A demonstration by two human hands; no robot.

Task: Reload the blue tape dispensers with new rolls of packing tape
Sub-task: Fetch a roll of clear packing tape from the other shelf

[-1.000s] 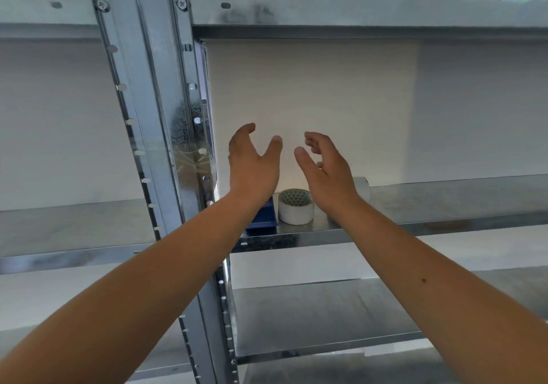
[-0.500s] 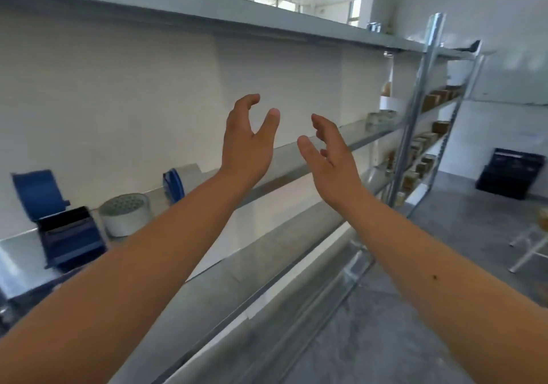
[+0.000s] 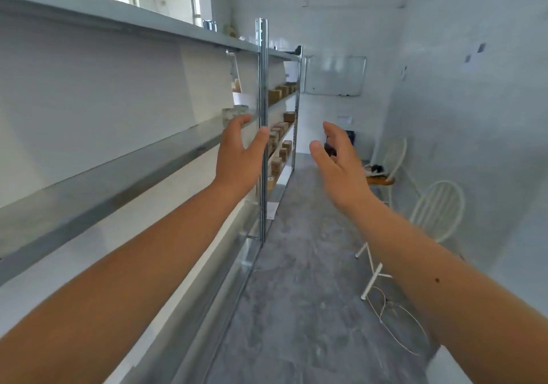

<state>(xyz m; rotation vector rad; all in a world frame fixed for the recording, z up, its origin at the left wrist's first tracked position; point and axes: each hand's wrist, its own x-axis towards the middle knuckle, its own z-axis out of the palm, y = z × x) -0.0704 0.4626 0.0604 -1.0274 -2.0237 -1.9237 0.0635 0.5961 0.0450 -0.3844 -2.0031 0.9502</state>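
Metal shelf [image 3: 124, 164] beside empty left hand [image 3: 237, 161] and right hand [image 3: 341, 170].

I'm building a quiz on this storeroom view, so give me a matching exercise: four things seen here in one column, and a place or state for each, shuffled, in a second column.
Things:
1. left hand
2. white chairs
3. brown boxes
4. whiteboard

Places or states:
A. stacked on the far shelves past the metal upright
B. on the end wall of the room
C. open and empty, raised beside the shelf edge
D. standing along the right wall on the grey floor

Pairs: 1-C, 2-D, 3-A, 4-B
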